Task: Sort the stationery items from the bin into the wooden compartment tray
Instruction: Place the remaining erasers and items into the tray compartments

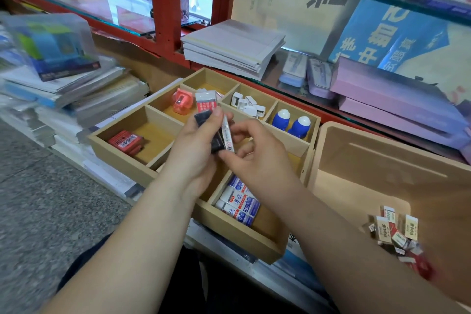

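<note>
The wooden compartment tray (122,158) sits centre frame. Over its middle, my left hand (193,150) grips a small stack of erasers (216,132), black and white-sleeved. My right hand (257,158) pinches the lower end of the same stack with thumb and fingers. Compartments hold a red packet (125,141), a pink sharpener (181,100), a red-and-white eraser (206,100), white sharpeners (248,104), two blue-and-white bottles (291,123) and blue-and-white erasers (239,202). The tan bin (382,160) stands to the right with several small erasers (395,232) in its near corner.
Stacks of books and plastic packs (63,79) lie left of the tray. A pile of notebooks (232,47) and pink boxes (397,107) rest on the glass shelf behind. Red shelf posts (164,5) rise at the back. Grey stone floor (38,211) is at lower left.
</note>
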A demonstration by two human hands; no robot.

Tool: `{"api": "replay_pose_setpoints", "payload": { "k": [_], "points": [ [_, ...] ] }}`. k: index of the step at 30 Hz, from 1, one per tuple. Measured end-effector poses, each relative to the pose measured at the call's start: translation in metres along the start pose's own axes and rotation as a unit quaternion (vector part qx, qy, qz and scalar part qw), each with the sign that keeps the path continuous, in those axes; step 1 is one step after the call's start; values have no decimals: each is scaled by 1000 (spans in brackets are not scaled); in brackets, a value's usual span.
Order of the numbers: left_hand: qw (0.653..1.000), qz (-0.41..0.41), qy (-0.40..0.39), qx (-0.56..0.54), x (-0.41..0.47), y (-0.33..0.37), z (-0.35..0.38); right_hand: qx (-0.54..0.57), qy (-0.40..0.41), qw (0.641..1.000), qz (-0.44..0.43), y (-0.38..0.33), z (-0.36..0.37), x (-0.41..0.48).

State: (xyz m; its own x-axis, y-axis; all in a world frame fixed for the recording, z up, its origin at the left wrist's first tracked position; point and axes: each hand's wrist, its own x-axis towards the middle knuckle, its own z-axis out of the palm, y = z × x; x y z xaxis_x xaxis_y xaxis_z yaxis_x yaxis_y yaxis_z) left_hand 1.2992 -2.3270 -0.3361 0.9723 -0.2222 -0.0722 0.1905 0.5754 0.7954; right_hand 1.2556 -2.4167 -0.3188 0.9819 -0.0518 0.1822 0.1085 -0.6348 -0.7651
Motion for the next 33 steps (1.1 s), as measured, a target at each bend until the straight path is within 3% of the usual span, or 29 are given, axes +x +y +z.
{"api": "replay_pose_setpoints", "payload": {
  "k": [5, 12, 17, 24, 28, 33],
  "points": [
    [1000, 15, -9, -6, 2, 5, -6, -22, 4, 999, 25, 9, -12, -4],
    [999, 33, 17, 28, 7, 14, -22, -133, -125, 983, 15, 19, -32, -42],
    [998, 26, 14, 61, 4, 9, -15, -190, -116, 975, -10, 24, -13, -46],
    [997, 25, -2, 72, 2, 5, -9, -116, -139, 983, -25, 24, -11, -53],
    [997, 25, -8, 72, 1, 4, -7, -98, -112, 988, -48, 27, -9, -56],
    [999, 8, -17, 43, 2, 5, -7, -65, -104, 992, -21, 27, -11, -52]
  ]
}}
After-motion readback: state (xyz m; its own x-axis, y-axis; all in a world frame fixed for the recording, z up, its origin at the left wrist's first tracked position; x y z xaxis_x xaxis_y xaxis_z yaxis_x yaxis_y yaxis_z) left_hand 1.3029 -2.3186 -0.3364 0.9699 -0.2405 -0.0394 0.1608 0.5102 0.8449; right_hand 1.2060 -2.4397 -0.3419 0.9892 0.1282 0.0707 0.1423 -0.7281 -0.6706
